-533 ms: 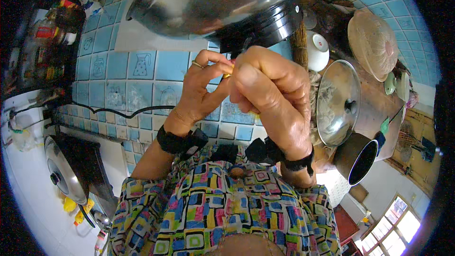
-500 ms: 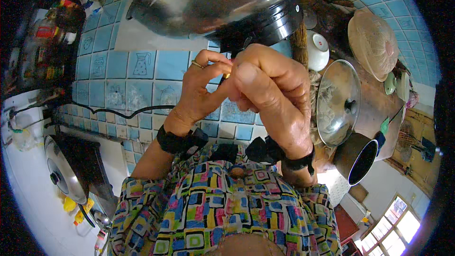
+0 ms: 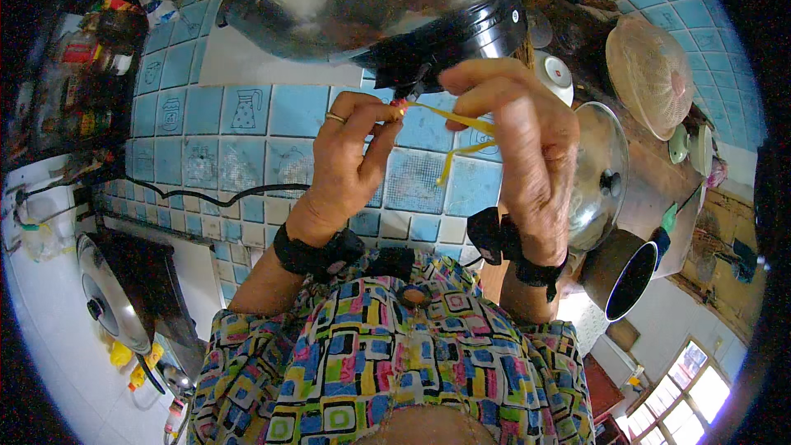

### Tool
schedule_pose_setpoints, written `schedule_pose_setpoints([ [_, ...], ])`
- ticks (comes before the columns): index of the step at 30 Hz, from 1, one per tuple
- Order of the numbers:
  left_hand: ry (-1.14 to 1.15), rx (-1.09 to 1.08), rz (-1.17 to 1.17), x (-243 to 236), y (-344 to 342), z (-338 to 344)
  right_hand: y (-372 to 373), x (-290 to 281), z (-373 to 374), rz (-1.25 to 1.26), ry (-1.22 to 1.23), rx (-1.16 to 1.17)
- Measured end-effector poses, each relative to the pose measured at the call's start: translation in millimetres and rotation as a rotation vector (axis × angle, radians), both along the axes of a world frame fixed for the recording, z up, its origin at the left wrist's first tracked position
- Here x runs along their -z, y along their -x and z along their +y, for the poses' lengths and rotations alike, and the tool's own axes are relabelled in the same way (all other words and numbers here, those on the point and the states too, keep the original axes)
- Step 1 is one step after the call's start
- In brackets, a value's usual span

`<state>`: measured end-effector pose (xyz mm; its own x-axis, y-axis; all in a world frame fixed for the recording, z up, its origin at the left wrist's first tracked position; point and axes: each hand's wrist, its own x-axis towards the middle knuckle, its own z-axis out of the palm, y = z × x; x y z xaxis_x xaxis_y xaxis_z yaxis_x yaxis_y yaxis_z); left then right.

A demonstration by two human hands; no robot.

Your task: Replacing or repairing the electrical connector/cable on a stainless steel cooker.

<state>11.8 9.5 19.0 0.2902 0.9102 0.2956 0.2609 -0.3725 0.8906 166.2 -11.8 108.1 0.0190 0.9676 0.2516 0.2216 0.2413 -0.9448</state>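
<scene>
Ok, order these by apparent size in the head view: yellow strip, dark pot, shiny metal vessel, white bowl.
Shiny metal vessel
Dark pot
White bowl and yellow strip, unranked: the strip reaches longer, the partly hidden bowl is broader.

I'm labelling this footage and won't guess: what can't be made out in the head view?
All in the head view:
Small reddish piece: too small, partly covered by the left hand.
Yellow strip: partly hidden by the right hand.
Metal pan: cut off by the upper edge.
</scene>
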Motion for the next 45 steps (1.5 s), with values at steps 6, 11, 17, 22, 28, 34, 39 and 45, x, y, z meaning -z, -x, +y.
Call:
schedule_pose_setpoints([
  [6,-0.187,0.046,0.059,2.0,1.5,7.0,7.3,31.1,-7.0,0.118,0.203,0.117],
  [11,-0.199,0.035,0.055,8.9,4.8,5.4,18.1,28.2,-7.3,-0.193,0.379,-0.135],
  [17,-0.129,0.029,0.021,9.9,1.9,2.7,11.7,35.7,-10.1,-0.214,0.045,-0.013],
  [22,0.042,-0.018,-0.15,13.0,-0.4,-2.8,20.6,48.2,-2.0,0.367,0.274,-0.103],
  [28,0.343,0.008,-0.112,9.6,3.7,-8.9,21.5,53.4,-0.1,0.371,0.312,-0.027],
  [34,0.342,-0.031,-0.136,7.3,1.9,-11.0,32.8,46.1,7.9,0.22,0.176,-0.105],
  [39,0.065,-0.049,0.036,2.7,1.0,-8.1,40.3,42.1,20.0,0.14,0.212,-0.059],
  [45,0.114,-0.069,-0.062,3.8,1.4,-8.0,47.7,39.5,32.3,0.083,0.141,-0.103],
])
